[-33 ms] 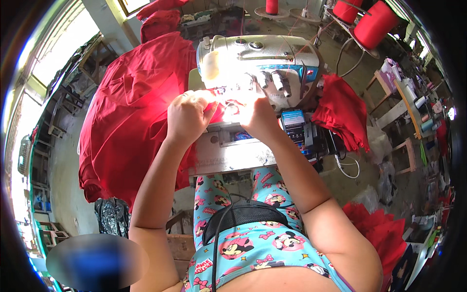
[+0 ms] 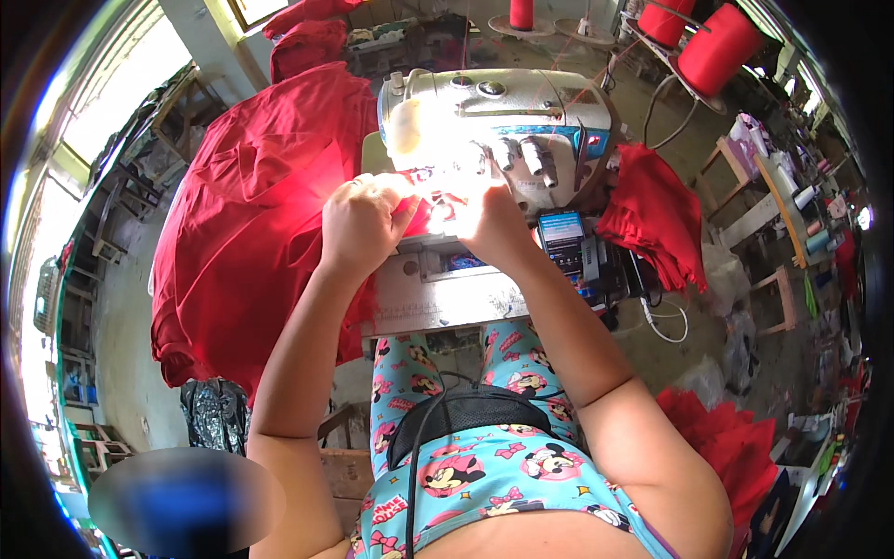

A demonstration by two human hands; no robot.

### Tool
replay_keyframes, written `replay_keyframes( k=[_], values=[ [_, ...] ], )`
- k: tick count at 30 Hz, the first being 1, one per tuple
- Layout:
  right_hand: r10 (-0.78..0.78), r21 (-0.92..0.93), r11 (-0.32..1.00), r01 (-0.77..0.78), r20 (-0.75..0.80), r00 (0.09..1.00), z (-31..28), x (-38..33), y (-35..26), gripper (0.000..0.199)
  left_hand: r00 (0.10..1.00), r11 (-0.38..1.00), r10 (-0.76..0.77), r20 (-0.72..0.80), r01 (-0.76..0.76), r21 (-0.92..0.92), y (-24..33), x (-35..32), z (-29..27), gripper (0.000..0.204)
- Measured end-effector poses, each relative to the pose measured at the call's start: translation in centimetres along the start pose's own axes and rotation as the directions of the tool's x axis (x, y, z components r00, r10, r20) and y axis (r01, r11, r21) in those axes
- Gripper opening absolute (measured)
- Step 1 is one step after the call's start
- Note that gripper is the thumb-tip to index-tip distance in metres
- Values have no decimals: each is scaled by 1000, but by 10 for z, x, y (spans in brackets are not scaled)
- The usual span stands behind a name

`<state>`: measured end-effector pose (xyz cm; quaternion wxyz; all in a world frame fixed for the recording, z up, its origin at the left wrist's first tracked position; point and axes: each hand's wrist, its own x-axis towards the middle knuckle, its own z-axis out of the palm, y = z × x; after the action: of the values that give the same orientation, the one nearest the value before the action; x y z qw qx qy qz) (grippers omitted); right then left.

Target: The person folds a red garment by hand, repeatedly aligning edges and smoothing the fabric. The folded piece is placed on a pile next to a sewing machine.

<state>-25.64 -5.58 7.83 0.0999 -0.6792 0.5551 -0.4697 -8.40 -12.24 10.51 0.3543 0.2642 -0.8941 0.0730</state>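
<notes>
And here's the fabric heap [image 2: 242, 242] left of the left hand [image 2: 363, 224]; the sewing machine [image 2: 521, 98] sits beyond both hands. Just right of the right hand [image 2: 495, 222], the phone [image 2: 562, 233], then a cloth bundle [image 2: 656, 214], thread cones [image 2: 715, 51] farther beyond; the table's [image 2: 447, 306] edge runs nearer the body.

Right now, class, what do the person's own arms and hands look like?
Both arms are bare, with no sleeves, watch or bracelet in sight. The left hand and right hand are ungloved; glare washes out finger detail. The turquoise clothing carries a cartoon print, with a dark cord down it.
</notes>
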Motion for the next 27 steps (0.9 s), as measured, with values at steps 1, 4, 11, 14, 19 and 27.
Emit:
replay_keyframes(
  k=[1, 4, 11, 14, 19, 27],
  values=[
    [-2, 34, 999, 2, 15, 1000, 0, 4, -3, 25, 1000, 1000, 11, -6, -10, 13, 0, 1, 0, 17],
    [21, 183, 983, -27, 32, 999, 8, 15, -9, 29, 999, 1000, -23, -36, 22, -22, -2, 5, 1, 19],
    [26, 169, 986, -7, -115, 993, 13, 15, 5, 22, 957, 952, -75, -281, 153, 265, 49, 0, -14, 18],
    [-171, 55, 980, 192, -268, 948, 17, 20, -1, 14, 937, 833, -327, 126, 348, -431, 58, -64, 14, 16],
    [65, 123, 991, -48, -136, 989, 15, 17, -2, 14, 838, 822, -543, 46, 542, -172, -6, -80, 61, 27],
    [135, 484, 874, -33, -176, 975, 73, -81, 27, 42, 792, 858, -465, 395, 514, -21, -13, -100, 32, 34]
  ],
)
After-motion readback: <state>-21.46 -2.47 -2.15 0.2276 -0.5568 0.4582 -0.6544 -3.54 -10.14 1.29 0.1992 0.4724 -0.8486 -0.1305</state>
